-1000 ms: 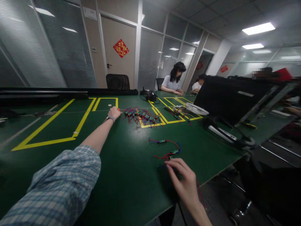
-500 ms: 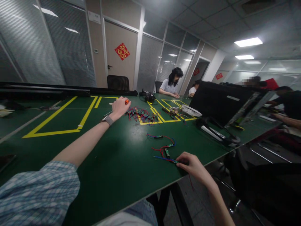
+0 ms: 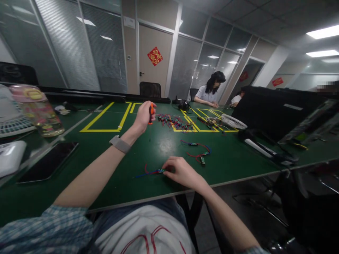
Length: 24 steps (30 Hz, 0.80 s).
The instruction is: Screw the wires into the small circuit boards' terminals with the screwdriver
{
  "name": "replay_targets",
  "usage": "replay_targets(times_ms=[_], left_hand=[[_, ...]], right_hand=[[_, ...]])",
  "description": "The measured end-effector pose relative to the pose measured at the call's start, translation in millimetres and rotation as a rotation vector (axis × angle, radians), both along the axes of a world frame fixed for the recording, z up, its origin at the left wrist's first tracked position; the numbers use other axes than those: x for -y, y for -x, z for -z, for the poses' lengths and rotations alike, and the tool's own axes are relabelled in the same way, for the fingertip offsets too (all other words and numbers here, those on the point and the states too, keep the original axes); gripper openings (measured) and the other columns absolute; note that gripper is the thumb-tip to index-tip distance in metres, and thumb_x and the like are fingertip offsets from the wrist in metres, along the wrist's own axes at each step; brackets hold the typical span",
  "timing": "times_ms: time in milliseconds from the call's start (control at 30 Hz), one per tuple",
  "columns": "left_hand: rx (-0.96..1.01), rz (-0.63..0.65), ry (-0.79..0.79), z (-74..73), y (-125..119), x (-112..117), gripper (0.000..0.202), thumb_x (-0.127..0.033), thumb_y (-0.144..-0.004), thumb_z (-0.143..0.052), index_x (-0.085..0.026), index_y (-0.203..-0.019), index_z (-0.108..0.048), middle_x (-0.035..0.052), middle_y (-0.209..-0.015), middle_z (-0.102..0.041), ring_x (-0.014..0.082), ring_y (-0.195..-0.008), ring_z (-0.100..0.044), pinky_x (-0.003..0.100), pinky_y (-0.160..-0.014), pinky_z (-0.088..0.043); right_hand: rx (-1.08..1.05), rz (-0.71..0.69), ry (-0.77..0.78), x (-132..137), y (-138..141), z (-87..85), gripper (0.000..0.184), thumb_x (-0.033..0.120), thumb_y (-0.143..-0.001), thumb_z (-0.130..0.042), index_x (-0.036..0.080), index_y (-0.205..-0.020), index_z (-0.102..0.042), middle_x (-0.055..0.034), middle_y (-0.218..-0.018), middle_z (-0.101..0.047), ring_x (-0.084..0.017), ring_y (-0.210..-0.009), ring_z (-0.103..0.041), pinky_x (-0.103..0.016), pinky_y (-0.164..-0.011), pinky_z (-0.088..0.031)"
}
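Note:
My left hand (image 3: 143, 116), raised over the table, is wrapped round an orange and black screwdriver (image 3: 151, 113) whose thin shaft points down. Close to the near edge, my right hand (image 3: 182, 171) pinches the end of a small green circuit board (image 3: 160, 171). Red and blue wires trail from that board to the left across the tabletop. To the right of this hand lie several similar boards with wires, among them one circuit board (image 3: 203, 160) set at an angle. A heap of wired boards (image 3: 176, 121) is farther back.
Yellow tape (image 3: 100, 131) marks outlines on the green table (image 3: 111, 190). At left are a phone (image 3: 49, 162), a pink-lidded bottle (image 3: 39, 111) and a white object (image 3: 10, 157). A large black panel (image 3: 265, 113) stands at right. A person (image 3: 209, 92) sits across the table.
My right hand has drawn its circuit board left, apart from the others. The screwdriver has swung from slanting left to pointing down. My view has turned left, bringing the bottle and phone in.

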<state>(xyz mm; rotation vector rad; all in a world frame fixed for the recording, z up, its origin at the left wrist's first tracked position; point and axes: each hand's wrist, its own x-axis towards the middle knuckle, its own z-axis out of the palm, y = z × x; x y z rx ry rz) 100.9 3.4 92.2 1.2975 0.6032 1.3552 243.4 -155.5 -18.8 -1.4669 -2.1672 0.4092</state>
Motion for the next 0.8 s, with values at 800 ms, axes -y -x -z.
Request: replay_targets(times_ms=[800], left_hand=[[0.088, 0.195, -0.126, 86.4, 7.9, 75.1, 0.033, -0.050, -0.094, -0.045, -0.021, -0.079, -0.043, -0.0103, -0.052, -0.035, 0.0027, -0.033, -0.024, 0.012, -0.030, -0.020]], right_hand=[[-0.268, 0.001, 0.023, -38.4, 30.4, 37.3, 0.010, 0.010, -0.075, -0.074, 0.014, -0.084, -0.076, -0.0040, -0.084, -0.067, -0.012, -0.068, -0.060, -0.024, -0.065, -0.049]])
